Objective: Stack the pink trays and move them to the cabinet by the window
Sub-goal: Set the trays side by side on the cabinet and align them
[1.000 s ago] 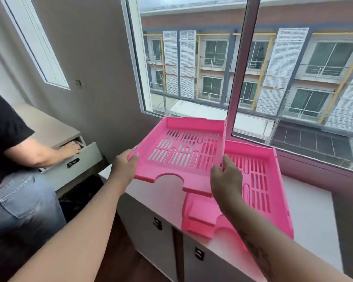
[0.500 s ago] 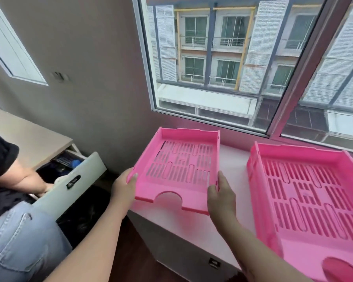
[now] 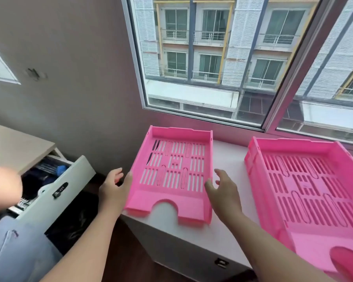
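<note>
Slotted pink plastic tray (image 3: 172, 176) was set flat at white cabinet top's (image 3: 228, 159) left end under window | left hand (image 3: 113, 186), right hand (image 3: 220, 192) spread open at its sides, holding nothing | second pink tray stack (image 3: 310, 192) well right | squaring before withdrawal judged advisable, near-left corner seeming to overhang.

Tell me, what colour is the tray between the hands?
Pink tray, slotted base; head view.

Office corner: pink paper trays (image 3: 172, 176), locked drawer (image 3: 55, 192) (combination dial), white cabinet (image 3: 192, 247).
</note>
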`<state>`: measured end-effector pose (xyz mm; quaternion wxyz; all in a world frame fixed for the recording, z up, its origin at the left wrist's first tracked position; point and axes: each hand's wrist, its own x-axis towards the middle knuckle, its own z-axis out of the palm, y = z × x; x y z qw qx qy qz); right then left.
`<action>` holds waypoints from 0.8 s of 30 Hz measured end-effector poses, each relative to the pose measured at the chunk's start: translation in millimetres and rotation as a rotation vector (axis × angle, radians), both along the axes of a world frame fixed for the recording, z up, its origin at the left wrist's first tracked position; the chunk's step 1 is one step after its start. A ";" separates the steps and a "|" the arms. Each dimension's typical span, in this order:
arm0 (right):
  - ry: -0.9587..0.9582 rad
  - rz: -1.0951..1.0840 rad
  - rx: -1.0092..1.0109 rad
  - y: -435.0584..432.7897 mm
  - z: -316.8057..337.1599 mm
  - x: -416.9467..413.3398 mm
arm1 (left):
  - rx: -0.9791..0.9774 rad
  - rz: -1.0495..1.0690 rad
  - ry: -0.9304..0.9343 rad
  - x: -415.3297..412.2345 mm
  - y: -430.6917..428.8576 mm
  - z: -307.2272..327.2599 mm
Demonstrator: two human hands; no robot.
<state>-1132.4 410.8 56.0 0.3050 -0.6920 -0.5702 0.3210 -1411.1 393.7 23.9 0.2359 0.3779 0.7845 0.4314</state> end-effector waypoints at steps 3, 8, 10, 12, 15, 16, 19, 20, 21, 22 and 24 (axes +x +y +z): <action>-0.003 -0.013 0.087 19.1 27.2 15.4 | 0.119 0.031 0.159 19.9 15.4 31.0; -0.125 -0.040 0.250 34.1 71.7 81.4 | 0.272 -0.133 0.274 97.2 45.6 65.2; -0.208 -0.084 0.284 32.8 82.2 123.5 | 0.264 -0.243 0.215 140.4 50.4 72.1; -0.283 -0.144 0.275 25.6 87.9 171.0 | 0.219 -0.355 0.156 185.1 51.2 73.8; -0.388 -0.248 0.209 7.5 87.3 242.2 | 0.066 -0.520 0.028 248.6 46.8 70.7; -0.410 -0.276 0.173 1.3 84.5 264.7 | -0.004 -0.575 -0.023 267.4 43.1 68.3; -0.454 -0.310 -0.024 -18.7 72.9 320.9 | -0.165 -0.689 -0.120 312.4 29.9 59.7; -0.458 -0.309 -0.095 -24.6 66.4 334.9 | -0.189 -0.700 -0.149 322.7 25.8 57.5; -0.450 -0.299 -0.150 -30.4 61.0 345.2 | -0.195 -0.698 -0.175 331.0 22.3 55.3; -0.419 -0.282 -0.191 -34.3 54.6 352.7 | -0.200 -0.684 -0.193 337.0 19.7 54.0; -0.334 -0.228 -0.237 -40.4 43.1 358.0 | -0.202 -0.644 -0.199 344.8 15.9 52.1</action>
